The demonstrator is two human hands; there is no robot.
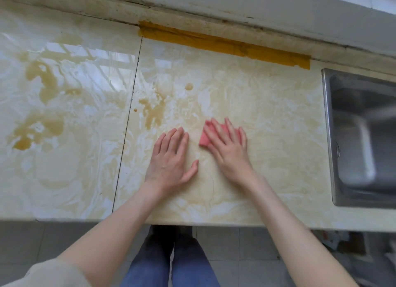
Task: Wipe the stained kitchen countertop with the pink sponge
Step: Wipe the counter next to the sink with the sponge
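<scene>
Hands on a pale marbled table (278, 158), seen from above. The right hand (230, 149) presses flat on a pink sponge (204, 140), fingers straight, its grip apart, not clamped. The sponge lies mid-table, just right of the left hand (169, 158), which rests palm down, grip apart too. To the left spread brown stains (153, 113). A steel sink (329, 141) sits at the right edge.
</scene>
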